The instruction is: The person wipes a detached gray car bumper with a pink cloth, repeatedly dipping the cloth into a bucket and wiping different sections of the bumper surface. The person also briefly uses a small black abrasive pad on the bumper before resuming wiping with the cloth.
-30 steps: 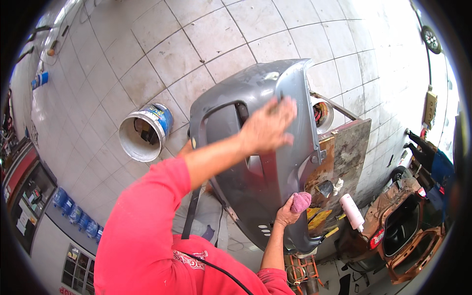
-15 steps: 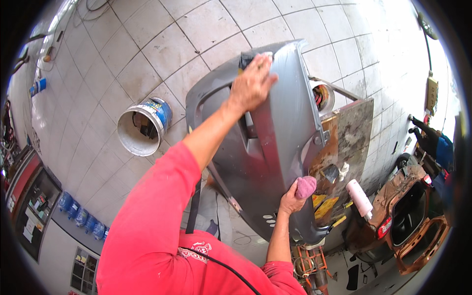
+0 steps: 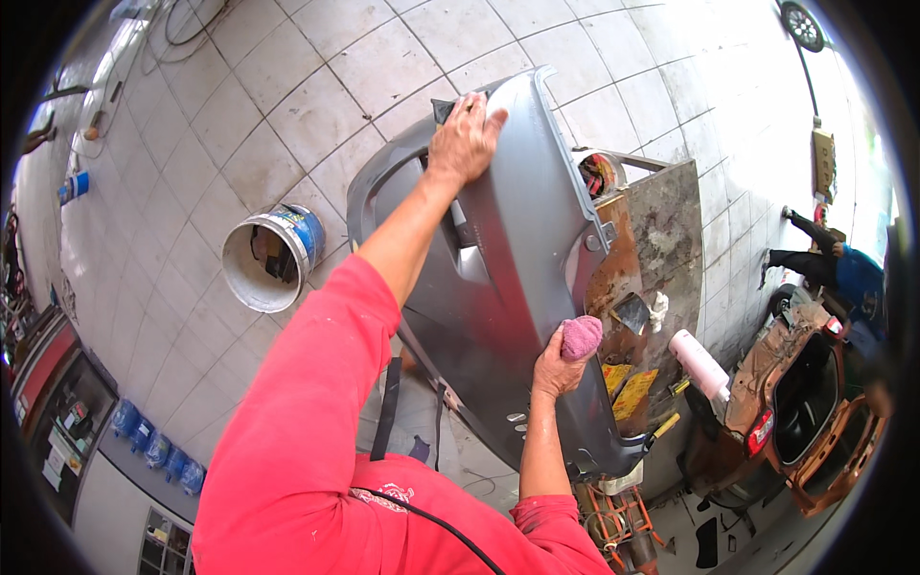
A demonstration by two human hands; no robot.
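A grey car bumper (image 3: 517,192) with a raised ridge and openings spans the middle. My left hand (image 3: 464,144) presses near its far end, fingers together over a folded black sheet that looks like sandpaper (image 3: 442,110). Only a corner of the sheet shows beyond the fingers; the rest is under the hand. Closer to me, my right hand (image 3: 556,369) is closed round a pink cloth (image 3: 581,337), resting at the bumper's right side.
A stained board (image 3: 671,230) lies right of the bumper, with scraps and a pink-white bottle (image 3: 700,362) nearby. On the left stands a white bucket (image 3: 261,278). An orange-brown car body (image 3: 795,402) and another person (image 3: 843,273) are at the far right.
The left hand has slid a little left and toward the far end of the bumper with the sheet. My view has shifted slightly; the right hand still holds the pink cloth.
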